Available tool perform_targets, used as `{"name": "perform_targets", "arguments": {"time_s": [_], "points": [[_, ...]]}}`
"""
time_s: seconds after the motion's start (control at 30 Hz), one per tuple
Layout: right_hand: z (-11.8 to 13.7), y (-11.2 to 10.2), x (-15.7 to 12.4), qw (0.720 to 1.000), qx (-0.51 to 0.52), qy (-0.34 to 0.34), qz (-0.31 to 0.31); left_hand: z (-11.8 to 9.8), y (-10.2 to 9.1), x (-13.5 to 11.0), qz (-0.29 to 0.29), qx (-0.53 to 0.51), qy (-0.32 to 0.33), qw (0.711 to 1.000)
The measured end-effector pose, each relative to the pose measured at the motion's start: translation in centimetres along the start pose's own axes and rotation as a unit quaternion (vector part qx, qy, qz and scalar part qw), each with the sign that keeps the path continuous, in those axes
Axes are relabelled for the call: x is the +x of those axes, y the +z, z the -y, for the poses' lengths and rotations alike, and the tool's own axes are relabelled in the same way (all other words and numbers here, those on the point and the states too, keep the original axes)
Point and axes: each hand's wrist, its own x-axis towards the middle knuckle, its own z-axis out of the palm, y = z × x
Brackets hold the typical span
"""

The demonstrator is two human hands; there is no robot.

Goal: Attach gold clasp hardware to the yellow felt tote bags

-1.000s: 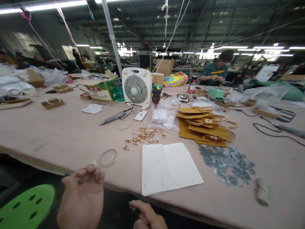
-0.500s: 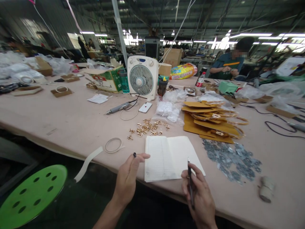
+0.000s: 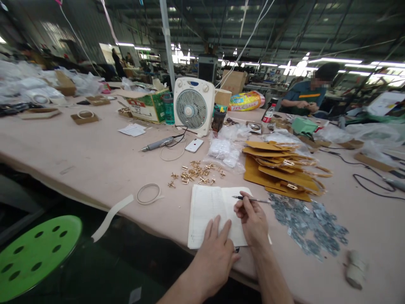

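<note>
An open notebook with ruled pages lies at the table's near edge. My left hand rests on its lower part, fingers spread over the paper. A small black pen cap pokes out beside the left thumb, mostly hidden by the hand. Above the right page, my right hand grips a dark pen between thumb and fingers. The pen is nearly level, its tip pointing left. I cannot tell whether the tip touches the paper.
Gold-coloured metal fittings lie behind the notebook. Stacked mustard-brown bag pieces and grey metal plates are at right. A tape roll, a phone, an electric screwdriver and a fan stand or lie leftward. Another person sits across.
My left hand has moved right and come down flat on the notebook. My right hand has moved up over the right page, and the pen has turned from upright to nearly level.
</note>
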Motion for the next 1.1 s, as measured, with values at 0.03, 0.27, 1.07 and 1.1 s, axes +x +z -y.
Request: {"name": "perform_targets", "arguments": {"time_s": [0.03,0.27,1.07,1.1], "points": [[-0.6,0.3,0.4,0.999,-0.034,-0.002,0.003,-0.1,0.6,-0.1,-0.007,0.012,-0.011,1.000],[-2.7,0.6,1.0,0.962,-0.271,-0.024,0.007,0.0,3.6,-1.3,-0.073,0.073,-0.017,0.995],[-2.6,1.0,0.2,0.901,-0.426,-0.071,0.043,0.8,5.4,-2.2,-0.128,0.104,0.000,0.986],[-2.6,1.0,0.2,0.902,-0.424,-0.069,0.041,0.8,5.6,-2.2,-0.131,0.103,0.000,0.986]]}}
